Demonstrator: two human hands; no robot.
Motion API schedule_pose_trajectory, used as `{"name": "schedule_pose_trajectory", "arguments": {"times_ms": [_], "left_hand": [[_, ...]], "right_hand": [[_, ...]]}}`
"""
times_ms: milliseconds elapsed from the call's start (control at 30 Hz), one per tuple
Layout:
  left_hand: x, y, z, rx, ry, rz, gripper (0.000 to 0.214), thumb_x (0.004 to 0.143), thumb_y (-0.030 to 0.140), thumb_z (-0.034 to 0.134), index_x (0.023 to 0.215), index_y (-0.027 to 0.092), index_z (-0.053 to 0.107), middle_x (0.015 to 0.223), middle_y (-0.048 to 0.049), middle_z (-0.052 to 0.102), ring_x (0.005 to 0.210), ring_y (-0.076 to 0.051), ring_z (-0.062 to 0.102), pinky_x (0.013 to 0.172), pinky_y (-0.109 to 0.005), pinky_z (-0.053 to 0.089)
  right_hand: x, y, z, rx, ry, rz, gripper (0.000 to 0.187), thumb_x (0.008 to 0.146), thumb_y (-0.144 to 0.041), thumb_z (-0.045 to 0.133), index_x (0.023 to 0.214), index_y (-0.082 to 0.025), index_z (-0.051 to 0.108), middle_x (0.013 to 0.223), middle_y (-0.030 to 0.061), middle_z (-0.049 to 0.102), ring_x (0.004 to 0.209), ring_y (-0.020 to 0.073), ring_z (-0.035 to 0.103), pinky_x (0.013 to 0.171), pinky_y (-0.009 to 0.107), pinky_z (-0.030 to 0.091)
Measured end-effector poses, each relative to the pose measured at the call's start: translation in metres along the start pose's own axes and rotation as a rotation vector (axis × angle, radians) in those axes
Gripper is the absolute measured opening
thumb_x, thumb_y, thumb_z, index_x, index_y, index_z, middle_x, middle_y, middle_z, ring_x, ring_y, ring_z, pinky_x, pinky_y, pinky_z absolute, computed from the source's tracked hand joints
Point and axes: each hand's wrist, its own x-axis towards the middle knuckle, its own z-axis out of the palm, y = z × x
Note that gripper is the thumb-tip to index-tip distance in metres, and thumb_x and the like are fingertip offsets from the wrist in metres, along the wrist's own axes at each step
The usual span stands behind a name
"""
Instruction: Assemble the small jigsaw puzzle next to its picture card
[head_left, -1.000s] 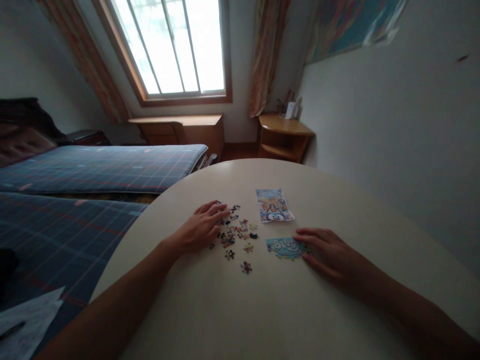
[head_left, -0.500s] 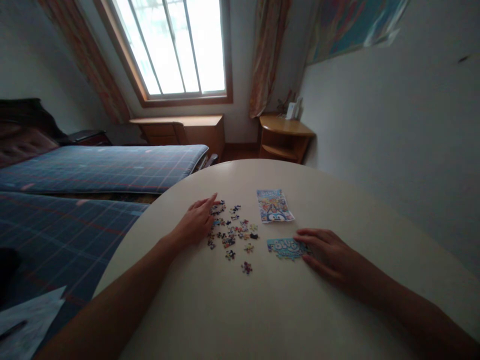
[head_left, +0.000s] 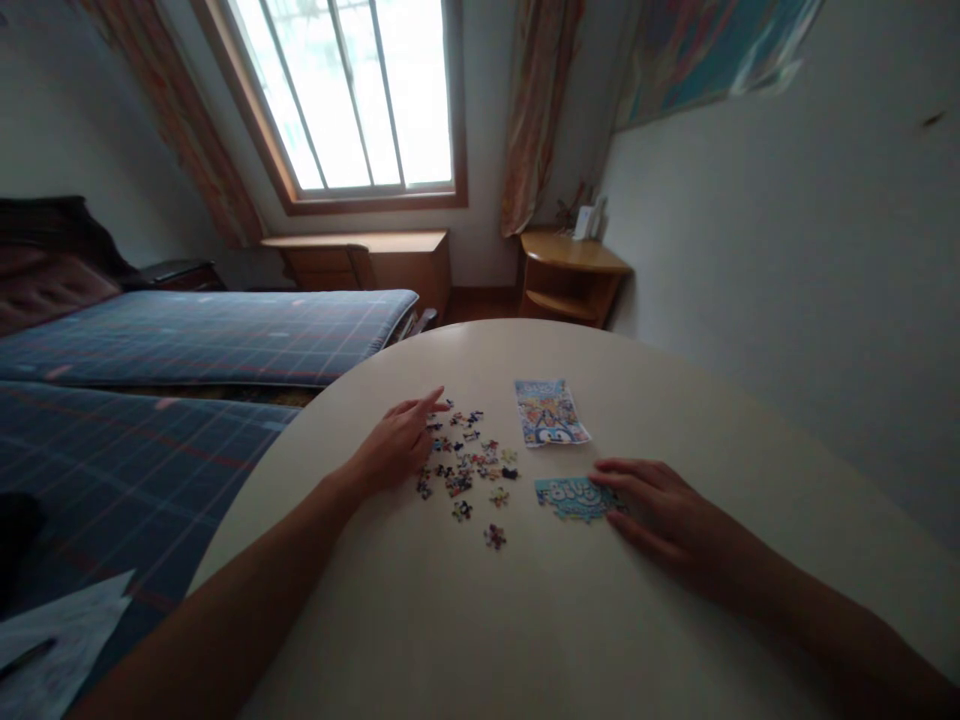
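Observation:
Loose jigsaw pieces [head_left: 469, 465] lie scattered in a small group on the pale round table [head_left: 420, 620]. My left hand [head_left: 397, 440] is over the left side of that group, index finger stretched out and the other fingers partly bent; some pieces under it are hidden. To the right lies a joined strip of blue puzzle [head_left: 574, 497] with white lettering. My right hand [head_left: 652, 500] rests at the strip's right end, fingers stretched out and thumb apart, covering part of it. Above the strip is a colourful picture sheet [head_left: 551, 412] with a penguin-like figure.
One loose piece [head_left: 495, 537] lies nearest me, apart from the others. Left of the table is a bed with a blue plaid mattress [head_left: 225, 335], with papers [head_left: 64, 640] and a pen on it. A wooden desk [head_left: 409, 265] and corner shelf [head_left: 574, 255] stand beyond.
My left hand's fingers have shifted slightly, and pieces at the top left of the group have moved and spread. My right hand and the joined strip stay in place.

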Motion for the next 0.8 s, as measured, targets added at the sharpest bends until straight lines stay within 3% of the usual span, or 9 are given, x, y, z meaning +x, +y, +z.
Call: {"name": "schedule_pose_trajectory", "arguments": {"times_ms": [100,200,400,500,633,800], "left_hand": [[0.001,0.0,-0.008,0.087,0.1,-0.132,0.058,0.085,0.013,0.043,0.143,0.017,0.041,0.121,-0.0066,0.068,0.114,-0.025,0.058,0.105,-0.045,0.043],[0.002,0.0,-0.012,0.126,0.104,-0.187,0.054,0.085,0.014,0.043,0.138,0.016,0.045,0.112,-0.0058,0.072,0.109,-0.025,0.061,0.103,-0.046,0.044],[0.001,-0.001,-0.003,0.048,-0.003,-0.125,0.065,0.082,0.008,0.042,0.147,0.016,0.034,0.125,-0.0052,0.068,0.12,-0.021,0.056,0.105,-0.04,0.044],[0.001,-0.001,-0.003,0.021,0.005,-0.114,0.067,0.082,0.007,0.041,0.147,0.016,0.033,0.13,-0.0053,0.066,0.123,-0.021,0.055,0.106,-0.039,0.043],[0.003,0.002,-0.008,0.055,0.095,-0.226,0.06,0.081,0.009,0.045,0.141,0.015,0.041,0.122,-0.0061,0.069,0.113,-0.023,0.06,0.103,-0.04,0.045],[0.002,0.006,-0.013,0.175,0.07,-0.367,0.047,0.088,0.017,0.048,0.135,0.018,0.049,0.109,-0.004,0.074,0.099,-0.024,0.067,0.09,-0.039,0.051]], "right_hand": [[0.0,0.0,0.0,0.006,0.0,-0.002,0.04,0.095,-0.038,0.048,0.128,-0.021,0.06,0.131,0.0156,0.061,0.122,0.0306,0.056,0.101,0.055,0.048],[0.0,-0.001,-0.002,0.012,-0.004,0.005,0.039,0.095,-0.04,0.048,0.127,-0.021,0.061,0.13,0.0151,0.061,0.122,0.0307,0.056,0.101,0.054,0.048],[0.0,-0.001,-0.002,0.015,-0.003,0.003,0.039,0.094,-0.04,0.048,0.127,-0.022,0.061,0.131,0.0148,0.061,0.122,0.0306,0.056,0.101,0.054,0.048],[0.0,0.0,-0.001,0.01,-0.007,-0.001,0.04,0.095,-0.039,0.048,0.128,-0.021,0.06,0.131,0.0152,0.061,0.122,0.0306,0.055,0.101,0.054,0.048],[0.0,-0.002,-0.002,0.001,-0.013,0.007,0.04,0.095,-0.04,0.047,0.128,-0.02,0.06,0.131,0.0156,0.06,0.122,0.0305,0.055,0.101,0.054,0.048],[0.0,-0.002,-0.003,0.009,-0.008,0.011,0.039,0.095,-0.04,0.048,0.127,-0.022,0.061,0.131,0.0146,0.061,0.122,0.0302,0.056,0.102,0.054,0.048]]}}
